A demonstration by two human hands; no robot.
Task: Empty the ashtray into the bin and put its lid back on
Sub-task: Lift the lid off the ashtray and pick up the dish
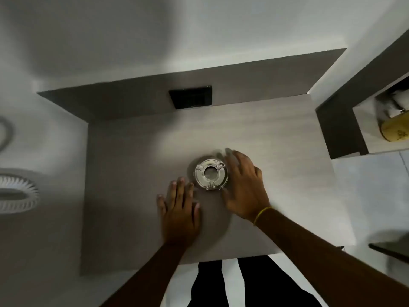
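Observation:
A round shiny metal ashtray (pixel 211 175) stands on the pale wooden table (pixel 276 140), its lid with a centre hole and three notches on top. My left hand (pixel 180 209) lies flat on the table just below and left of the ashtray, fingers apart, holding nothing. My right hand (pixel 243 187) is open beside the ashtray's right side, fingers spread and blurred, close to or touching its rim. A yellow band circles my right wrist. No bin is in view.
A black panel (pixel 190 97) sits on the wall behind the table. A white ribbed round object (pixel 15 193) is on the floor at left. At right, an open shelf (pixel 363 127) holds a yellow container (pixel 395 129) and white items. My legs stand below the table's front edge.

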